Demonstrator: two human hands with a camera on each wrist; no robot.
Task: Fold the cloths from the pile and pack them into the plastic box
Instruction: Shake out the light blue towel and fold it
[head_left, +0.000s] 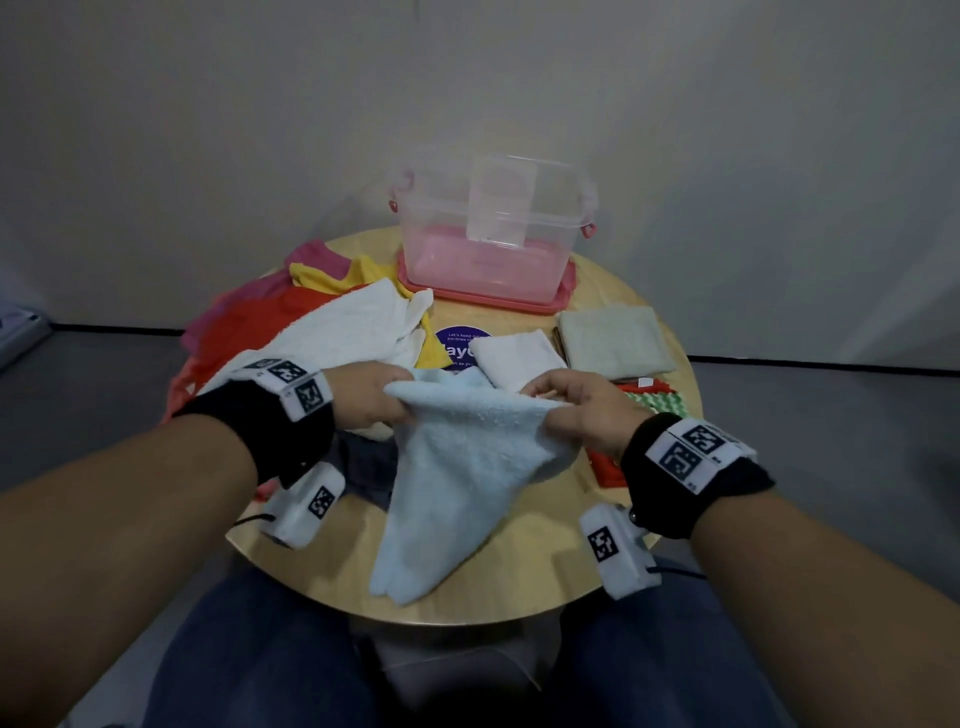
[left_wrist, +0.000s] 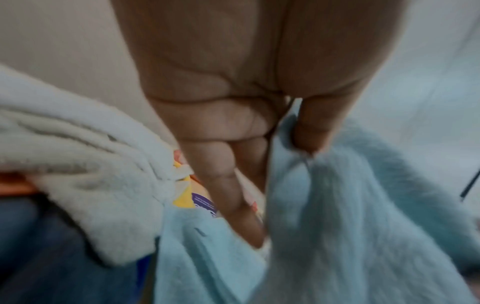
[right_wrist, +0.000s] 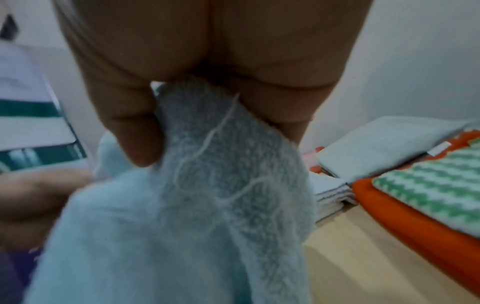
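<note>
A light blue towel cloth (head_left: 457, 467) hangs above the round wooden table (head_left: 597, 291), held by its top edge. My left hand (head_left: 374, 397) pinches its left corner and my right hand (head_left: 576, 410) pinches the right one. In the left wrist view the blue cloth (left_wrist: 350, 205) sits between thumb and fingers (left_wrist: 226, 181). The right wrist view shows the thumb (right_wrist: 137, 131) pressed on the blue cloth (right_wrist: 207, 185). The clear plastic box (head_left: 493, 228) stands open at the far side on its pink lid (head_left: 483, 299). The pile (head_left: 311, 322) of white, red, yellow and pink cloths lies at the left.
Folded cloths lie at the right: a small white one (head_left: 519, 358), a pale green one (head_left: 613, 340), and a green-and-white patterned one (head_left: 657, 400) on a red one (head_left: 605, 467). A purple sticker (head_left: 460, 345) marks the table's middle. A dark cloth (head_left: 369, 467) lies under the blue one.
</note>
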